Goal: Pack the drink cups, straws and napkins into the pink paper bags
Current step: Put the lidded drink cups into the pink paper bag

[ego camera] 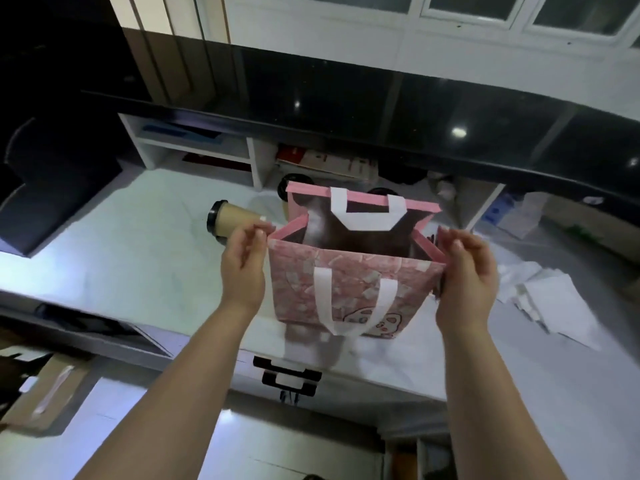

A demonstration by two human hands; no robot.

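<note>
A pink paper bag (349,282) with white handles stands open on the white counter (145,258). My left hand (242,261) pinches the bag's left top edge. My right hand (467,271) pinches its right top edge, so the mouth is spread wide between them. The bag's inside is dark and I cannot tell what is in it. Behind the bag to the left stands a brown drink cup (230,220) with a black lid. White napkins (550,299) lie in a loose pile at the right.
A dark raised ledge (346,109) runs across above the counter, with white shelf compartments (194,150) under it holding boxes and papers. More black lids (294,181) show behind the bag. A cardboard box (48,393) with wrapped straws sits at the lower left.
</note>
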